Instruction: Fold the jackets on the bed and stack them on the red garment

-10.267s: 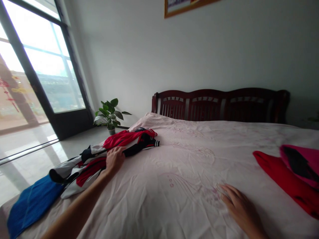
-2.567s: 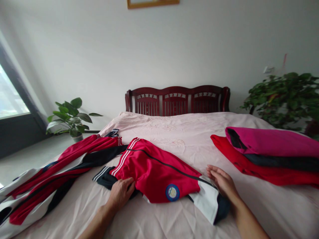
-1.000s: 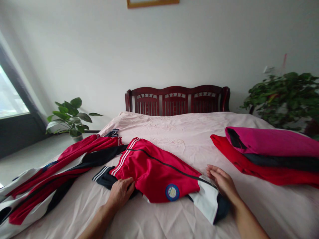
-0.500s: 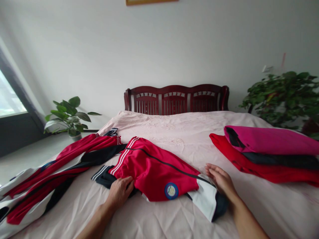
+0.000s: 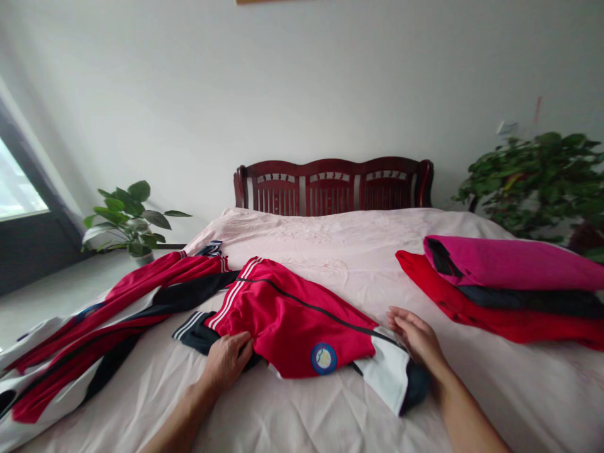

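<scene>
I count two bare hands working on one jacket (image 5: 311,314), which lies on the bed (image 5: 358,242) in the lower centre of the frame. The left hand (image 5: 226,358) has its grip closed on the jacket's red cloth, and small creases run out from the fingers. The right hand (image 5: 415,340) is bent over the white part of the sleeve (image 5: 387,368); whether its grip holds this sleeve or only touches it, I cannot tell.

The jacket is bright red and a little shiny, and it lies slanting, with some wrinkles. White stripes go along its left edge, and one thin black line crosses the red. Near its lower edge there is one round badge (image 5: 323,358), blue outside and pale inside. The sleeve ends in dark cloth beside the right hand, and a dark piece (image 5: 193,333) with white stripes comes out at the left.

At the left of the frame lies one loose pile (image 5: 141,314) of red, white and dark clothes; how many they are, I cannot count. At the right is one stack (image 5: 514,264) with three visible colours: magenta on top, dark in between, red below.

Behind the bed stands one wooden headboard (image 5: 330,189) with three panels, between two plants: one leafy plant (image 5: 127,217) at left, one bushy plant (image 5: 538,182) at right.
</scene>
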Action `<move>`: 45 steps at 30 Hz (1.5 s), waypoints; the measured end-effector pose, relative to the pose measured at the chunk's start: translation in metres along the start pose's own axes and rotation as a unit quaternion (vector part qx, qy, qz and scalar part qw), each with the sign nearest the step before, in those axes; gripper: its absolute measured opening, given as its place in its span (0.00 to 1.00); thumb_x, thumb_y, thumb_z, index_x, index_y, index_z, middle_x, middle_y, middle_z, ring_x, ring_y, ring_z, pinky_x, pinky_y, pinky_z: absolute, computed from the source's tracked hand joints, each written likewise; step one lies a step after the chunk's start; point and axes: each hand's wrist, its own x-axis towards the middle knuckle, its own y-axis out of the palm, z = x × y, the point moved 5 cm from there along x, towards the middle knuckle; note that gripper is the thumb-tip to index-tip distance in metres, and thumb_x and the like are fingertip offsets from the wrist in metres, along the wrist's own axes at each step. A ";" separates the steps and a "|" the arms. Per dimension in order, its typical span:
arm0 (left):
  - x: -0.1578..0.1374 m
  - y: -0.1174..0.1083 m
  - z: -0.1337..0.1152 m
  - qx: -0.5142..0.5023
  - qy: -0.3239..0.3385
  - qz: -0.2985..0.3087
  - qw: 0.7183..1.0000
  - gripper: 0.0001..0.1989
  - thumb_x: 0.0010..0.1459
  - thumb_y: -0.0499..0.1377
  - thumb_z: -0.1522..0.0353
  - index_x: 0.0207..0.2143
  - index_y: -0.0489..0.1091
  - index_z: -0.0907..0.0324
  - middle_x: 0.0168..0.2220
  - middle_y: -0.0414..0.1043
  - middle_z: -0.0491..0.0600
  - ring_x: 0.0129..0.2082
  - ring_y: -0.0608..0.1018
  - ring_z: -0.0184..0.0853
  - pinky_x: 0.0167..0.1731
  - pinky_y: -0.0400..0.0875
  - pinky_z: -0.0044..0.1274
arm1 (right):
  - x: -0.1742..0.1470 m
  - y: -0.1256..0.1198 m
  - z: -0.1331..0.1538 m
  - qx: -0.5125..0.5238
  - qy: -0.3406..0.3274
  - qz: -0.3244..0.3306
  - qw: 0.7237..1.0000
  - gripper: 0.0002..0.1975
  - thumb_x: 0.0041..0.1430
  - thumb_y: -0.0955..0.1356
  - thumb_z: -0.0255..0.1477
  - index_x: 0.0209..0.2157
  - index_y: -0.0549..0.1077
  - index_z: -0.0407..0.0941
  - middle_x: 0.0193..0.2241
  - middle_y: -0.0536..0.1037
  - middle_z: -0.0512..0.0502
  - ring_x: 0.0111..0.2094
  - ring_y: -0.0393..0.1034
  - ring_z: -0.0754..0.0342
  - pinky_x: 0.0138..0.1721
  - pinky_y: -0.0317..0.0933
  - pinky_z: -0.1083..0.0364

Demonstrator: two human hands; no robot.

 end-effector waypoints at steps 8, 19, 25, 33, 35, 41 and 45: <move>0.000 0.000 0.000 0.008 0.006 -0.002 1.000 0.18 0.68 0.45 0.62 0.25 0.63 0.56 0.26 0.74 0.46 0.30 0.78 0.34 0.31 0.60 0.23 | 0.002 -0.001 -0.001 0.003 0.011 0.009 1.000 0.14 0.38 0.74 0.22 0.33 0.77 0.44 0.27 0.81 0.49 0.26 0.75 0.59 0.29 0.71 0.65; 0.000 0.001 0.001 0.010 0.002 -0.004 1.000 0.18 0.68 0.46 0.63 0.25 0.63 0.56 0.26 0.75 0.46 0.30 0.78 0.34 0.31 0.59 0.23 | 0.001 0.000 0.000 0.003 0.014 0.000 1.000 0.14 0.38 0.73 0.21 0.32 0.78 0.44 0.27 0.81 0.48 0.26 0.75 0.59 0.29 0.71 0.65; 0.000 0.000 0.000 0.003 0.001 -0.005 1.000 0.17 0.68 0.45 0.63 0.25 0.62 0.56 0.26 0.74 0.46 0.30 0.78 0.34 0.31 0.59 0.23 | 0.000 0.000 0.000 0.005 0.012 0.004 1.000 0.13 0.39 0.74 0.21 0.32 0.78 0.44 0.27 0.82 0.49 0.26 0.75 0.59 0.29 0.71 0.65; 0.000 0.001 0.002 -0.027 0.009 -0.021 0.999 0.16 0.67 0.46 0.63 0.27 0.62 0.55 0.26 0.71 0.44 0.29 0.76 0.33 0.31 0.61 0.22 | 0.002 -0.001 -0.001 0.004 0.003 0.006 1.000 0.13 0.38 0.74 0.22 0.32 0.78 0.45 0.26 0.81 0.49 0.26 0.75 0.59 0.30 0.71 0.65; 0.000 0.000 0.002 -0.038 0.017 -0.034 0.999 0.15 0.67 0.47 0.63 0.28 0.63 0.55 0.27 0.71 0.44 0.29 0.76 0.32 0.31 0.62 0.22 | 0.002 -0.001 -0.001 0.006 0.003 0.006 1.000 0.13 0.38 0.74 0.22 0.32 0.78 0.45 0.26 0.81 0.49 0.26 0.75 0.59 0.30 0.71 0.65; -0.001 -0.008 -0.002 -0.045 0.051 -0.087 0.994 0.12 0.67 0.49 0.64 0.31 0.67 0.55 0.32 0.72 0.46 0.33 0.75 0.32 0.34 0.66 0.22 | 0.001 0.001 0.001 0.005 0.008 0.006 1.000 0.13 0.39 0.73 0.21 0.31 0.78 0.45 0.26 0.81 0.50 0.26 0.75 0.59 0.29 0.71 0.65; -0.002 -0.016 -0.007 -0.026 0.087 -0.134 0.987 0.10 0.65 0.52 0.66 0.32 0.69 0.55 0.35 0.73 0.48 0.36 0.75 0.35 0.39 0.68 0.26 | 0.000 0.001 0.001 0.003 0.011 0.002 1.000 0.13 0.38 0.73 0.22 0.31 0.78 0.44 0.26 0.81 0.49 0.26 0.75 0.59 0.29 0.71 0.65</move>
